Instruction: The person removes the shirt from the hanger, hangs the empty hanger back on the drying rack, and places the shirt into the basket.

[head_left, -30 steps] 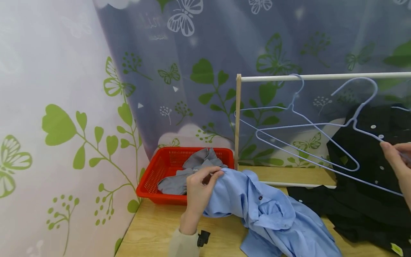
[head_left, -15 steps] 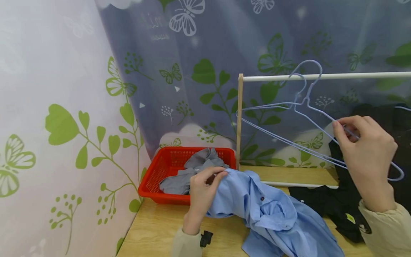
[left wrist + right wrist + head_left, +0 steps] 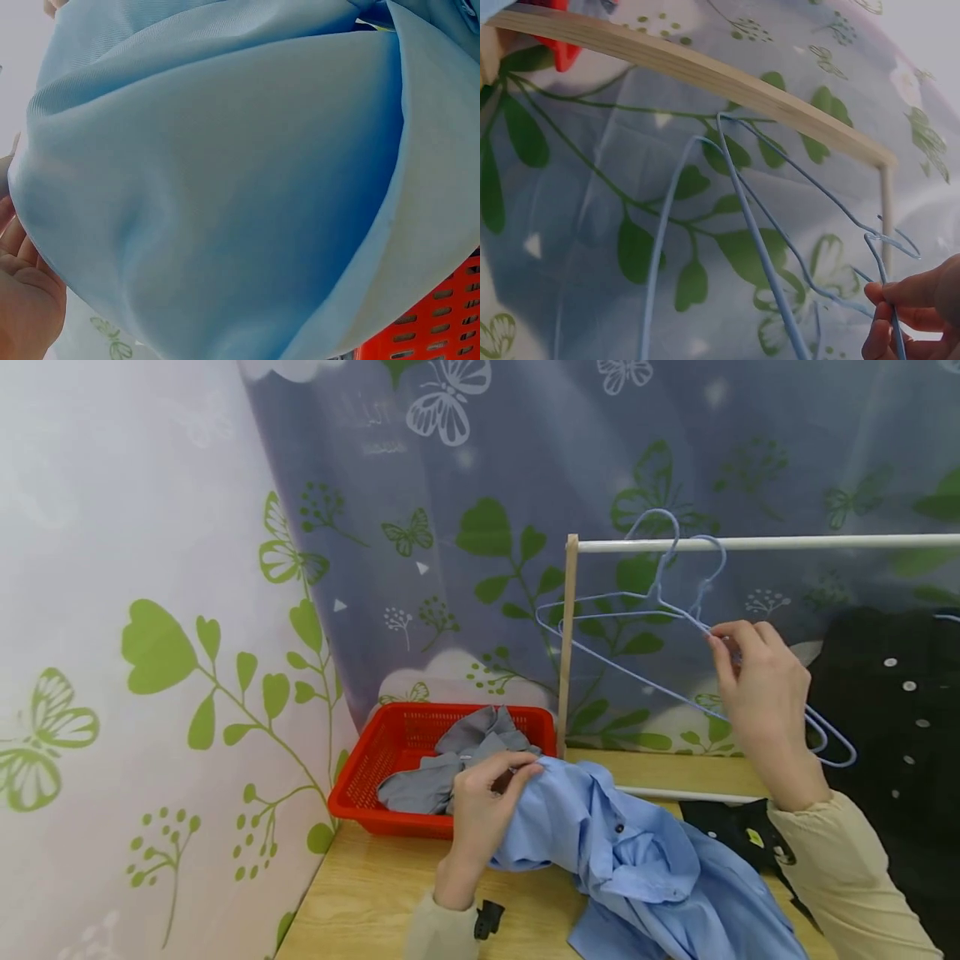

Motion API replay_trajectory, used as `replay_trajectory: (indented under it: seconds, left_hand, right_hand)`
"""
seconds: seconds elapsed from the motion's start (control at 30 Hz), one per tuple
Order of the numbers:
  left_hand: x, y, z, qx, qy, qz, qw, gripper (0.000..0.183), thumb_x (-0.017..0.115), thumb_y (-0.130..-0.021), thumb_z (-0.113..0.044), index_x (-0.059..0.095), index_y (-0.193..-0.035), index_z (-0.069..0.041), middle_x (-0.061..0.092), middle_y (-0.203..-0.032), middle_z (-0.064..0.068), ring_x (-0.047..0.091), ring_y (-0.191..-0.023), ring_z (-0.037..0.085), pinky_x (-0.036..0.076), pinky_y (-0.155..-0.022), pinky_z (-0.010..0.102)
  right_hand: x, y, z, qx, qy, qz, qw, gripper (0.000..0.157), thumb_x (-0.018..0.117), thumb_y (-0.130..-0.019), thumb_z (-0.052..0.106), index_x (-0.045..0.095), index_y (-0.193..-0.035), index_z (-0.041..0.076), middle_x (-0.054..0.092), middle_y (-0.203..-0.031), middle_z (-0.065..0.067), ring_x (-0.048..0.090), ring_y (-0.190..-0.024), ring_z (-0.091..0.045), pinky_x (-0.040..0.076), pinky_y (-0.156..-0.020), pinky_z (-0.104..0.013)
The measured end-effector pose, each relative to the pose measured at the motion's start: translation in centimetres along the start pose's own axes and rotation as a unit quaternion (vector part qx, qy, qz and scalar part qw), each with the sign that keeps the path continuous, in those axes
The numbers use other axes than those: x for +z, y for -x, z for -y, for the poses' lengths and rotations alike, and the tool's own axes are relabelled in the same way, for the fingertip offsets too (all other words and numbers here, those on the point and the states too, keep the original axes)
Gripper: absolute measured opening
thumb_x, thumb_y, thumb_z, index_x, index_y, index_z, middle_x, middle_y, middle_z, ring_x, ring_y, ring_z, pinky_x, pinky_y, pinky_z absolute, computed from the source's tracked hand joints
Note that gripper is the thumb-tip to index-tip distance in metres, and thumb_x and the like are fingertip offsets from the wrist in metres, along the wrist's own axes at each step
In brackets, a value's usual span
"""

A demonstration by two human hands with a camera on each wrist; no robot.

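My left hand (image 3: 487,797) pinches the edge of a crumpled light blue shirt (image 3: 637,860) with a dark button, which lies on the table. The shirt's cloth (image 3: 210,180) fills most of the left wrist view, the hand showing at its left edge. My right hand (image 3: 765,706) pinches one sloping arm of a blue wire hanger (image 3: 657,578). In the head view its hook overlaps the white rail. Just right of that hook, a second blue hanger (image 3: 723,560) hangs on the rail. Thumb and fingers (image 3: 919,289) on the wire show in the right wrist view.
A red perforated basket (image 3: 352,777) holding grey clothing (image 3: 420,787) stands behind my left hand. The rack has a wooden post (image 3: 567,652) and a white rail (image 3: 840,541). A black shirt (image 3: 877,777) with white buttons is at the right, partly behind my right sleeve.
My right hand has carried its hanger leftward from the right edge to the rail, past the second hanger's hook. My left hand keeps its pinch on the blue shirt.
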State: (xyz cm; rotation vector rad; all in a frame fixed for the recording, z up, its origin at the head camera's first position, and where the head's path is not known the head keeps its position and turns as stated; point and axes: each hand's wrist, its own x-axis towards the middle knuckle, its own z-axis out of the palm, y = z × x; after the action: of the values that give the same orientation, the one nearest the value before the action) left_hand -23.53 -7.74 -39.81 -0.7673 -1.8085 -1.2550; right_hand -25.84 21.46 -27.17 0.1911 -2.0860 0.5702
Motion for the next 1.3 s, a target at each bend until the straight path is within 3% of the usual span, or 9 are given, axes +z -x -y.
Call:
replay_trajectory:
  seconds: [0.37,0.77,0.9,1.13,1.3]
  left_hand:
    - [0.1,0.2,0.1,0.000,-0.005,0.004,1.0000,0.005,0.076,-0.090,-0.012,0.077,-0.096,-0.012,0.075,-0.084,0.002,0.057,-0.058,0.005,0.047,-0.054,0.014]
    - [0.3,0.1,-0.2,-0.011,0.000,0.007,0.9999,0.006,0.077,-0.090,-0.013,0.078,-0.095,-0.012,0.074,-0.082,0.001,0.056,-0.057,0.009,0.047,-0.054,0.017]
    - [0.5,0.3,-0.2,-0.014,0.001,0.010,0.9999,0.006,0.077,-0.090,-0.013,0.078,-0.096,-0.011,0.074,-0.082,0.001,0.055,-0.057,0.009,0.047,-0.055,0.017]
    - [0.8,0.4,-0.3,-0.017,0.001,0.011,0.9998,0.007,0.078,-0.089,-0.013,0.078,-0.096,-0.011,0.076,-0.086,0.002,0.062,-0.060,0.010,0.051,-0.056,0.018]
    - [1.6,0.4,-0.7,-0.012,0.024,0.012,0.9996,0.005,0.077,-0.090,-0.010,0.077,-0.096,-0.010,0.076,-0.082,0.003,0.063,-0.060,0.007,0.049,-0.054,0.015]
  right_hand:
    - [1.8,1.3,-0.1,-0.029,-0.005,0.021,0.999,0.013,0.065,-0.099,0.007,0.070,-0.107,-0.002,0.060,-0.087,-0.021,0.056,-0.064,-0.033,0.037,-0.056,-0.039]
    - [0.4,1.7,0.1,-0.044,0.000,0.001,0.999,0.015,0.071,-0.095,0.009,0.072,-0.109,0.004,0.064,-0.093,-0.018,0.055,-0.074,-0.036,0.037,-0.061,-0.044]
    - [-0.5,2.7,0.5,-0.066,-0.009,-0.018,0.998,0.017,0.073,-0.092,0.006,0.072,-0.108,0.001,0.063,-0.095,-0.020,0.056,-0.081,-0.038,0.041,-0.068,-0.048]
    - [-2.1,5.0,1.4,-0.095,-0.040,-0.048,0.993,0.023,0.079,-0.084,-0.001,0.074,-0.107,0.003,0.066,-0.094,-0.017,0.058,-0.083,-0.034,0.041,-0.071,-0.042]
    - [-2.5,6.8,1.1,-0.114,-0.050,-0.040,0.991,0.026,0.080,-0.081,-0.001,0.075,-0.106,0.005,0.068,-0.093,-0.014,0.059,-0.083,-0.032,0.041,-0.071,-0.038]
